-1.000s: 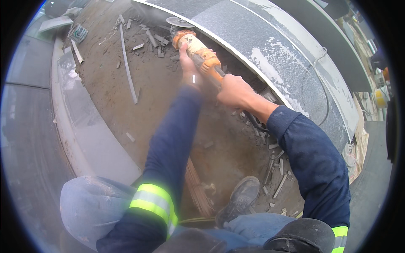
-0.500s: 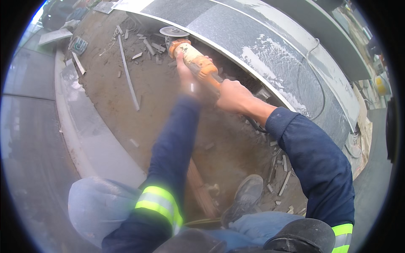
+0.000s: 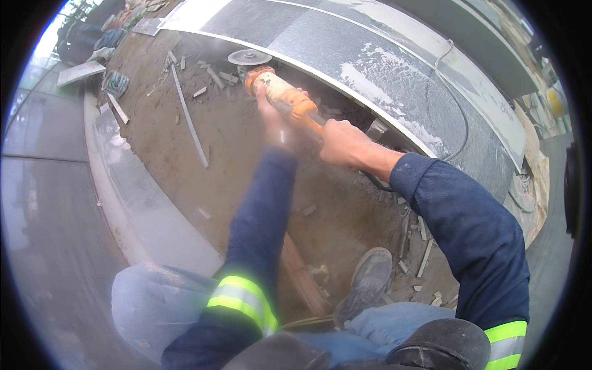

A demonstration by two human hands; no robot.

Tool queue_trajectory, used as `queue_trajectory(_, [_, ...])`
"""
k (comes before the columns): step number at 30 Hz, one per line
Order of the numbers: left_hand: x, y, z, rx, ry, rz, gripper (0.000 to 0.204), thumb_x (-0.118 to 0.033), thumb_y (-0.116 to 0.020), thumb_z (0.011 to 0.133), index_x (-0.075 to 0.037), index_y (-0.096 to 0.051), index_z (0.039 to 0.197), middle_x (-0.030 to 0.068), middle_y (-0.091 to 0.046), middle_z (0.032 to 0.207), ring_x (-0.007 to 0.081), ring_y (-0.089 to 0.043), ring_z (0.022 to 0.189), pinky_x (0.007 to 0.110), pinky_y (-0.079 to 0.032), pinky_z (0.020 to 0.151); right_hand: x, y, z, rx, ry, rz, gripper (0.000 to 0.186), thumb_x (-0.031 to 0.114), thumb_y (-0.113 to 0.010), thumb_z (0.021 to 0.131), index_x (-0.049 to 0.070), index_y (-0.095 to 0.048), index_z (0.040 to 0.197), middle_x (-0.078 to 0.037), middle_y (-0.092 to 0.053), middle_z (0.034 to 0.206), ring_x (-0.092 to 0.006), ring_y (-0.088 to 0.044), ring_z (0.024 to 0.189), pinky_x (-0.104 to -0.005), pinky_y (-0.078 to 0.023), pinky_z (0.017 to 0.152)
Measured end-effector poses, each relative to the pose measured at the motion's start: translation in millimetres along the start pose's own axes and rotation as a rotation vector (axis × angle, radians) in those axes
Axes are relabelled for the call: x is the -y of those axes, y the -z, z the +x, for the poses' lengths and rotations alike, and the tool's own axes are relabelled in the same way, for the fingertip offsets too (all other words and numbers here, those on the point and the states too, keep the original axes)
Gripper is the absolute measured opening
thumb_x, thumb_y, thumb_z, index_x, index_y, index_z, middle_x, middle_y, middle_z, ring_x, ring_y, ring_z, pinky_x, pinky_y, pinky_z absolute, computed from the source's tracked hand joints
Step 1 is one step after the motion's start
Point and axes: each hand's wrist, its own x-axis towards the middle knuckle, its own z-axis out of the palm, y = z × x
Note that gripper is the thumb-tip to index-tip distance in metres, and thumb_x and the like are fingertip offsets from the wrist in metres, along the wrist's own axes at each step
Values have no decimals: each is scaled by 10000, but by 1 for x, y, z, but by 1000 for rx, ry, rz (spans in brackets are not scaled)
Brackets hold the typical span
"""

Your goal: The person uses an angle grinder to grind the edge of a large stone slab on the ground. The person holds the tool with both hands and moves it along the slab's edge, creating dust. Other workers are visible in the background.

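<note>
An orange angle grinder [image 3: 285, 97] is held between both my hands, its round disc [image 3: 250, 57] at the white lower edge of a grey stone slab [image 3: 320, 49]. My left hand [image 3: 275, 120] is wrapped round the front of the grinder's body, its fingers partly hidden under it. Farther back, my right hand [image 3: 347, 144] grips the rear handle. A dark cord runs from the handle beneath my right wrist. Whether the disc touches the edge, I cannot tell. Dust hazes the air around my left forearm.
Stone offcuts [image 3: 216, 77] and a long thin strip [image 3: 189, 117] lie on the dusty ground. A wooden plank [image 3: 302, 274] lies by my shoe [image 3: 368, 277]. A grey cable [image 3: 462, 117] loops over the slab. At left stands a pale stone ledge [image 3: 142, 191].
The grinder and both hands have shifted slightly left along the slab edge, still gripping. The view has also moved a little.
</note>
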Motion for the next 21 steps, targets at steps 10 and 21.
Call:
queue_trajectory(10, [7,-3,-9,-2,-26,19,848,-735,-543,859,54,-498,1167,200,-601,994,339,-659,857,471,-564,729,-3,1,-13,-17,20,-4,348,57,-564,795,-166,-621,1056,-347,-697,939,-415,-733,901,-448,-597,745])
queue_trajectory(21, [5,-7,-14,-2,-11,-2,833,-722,-564,854,47,-492,1167,200,-603,1005,344,-653,873,476,-559,745,8,9,-16,82,-75,58,275,20,-617,789,-133,-692,1006,-268,-733,893,-344,-764,803,-408,-620,671])
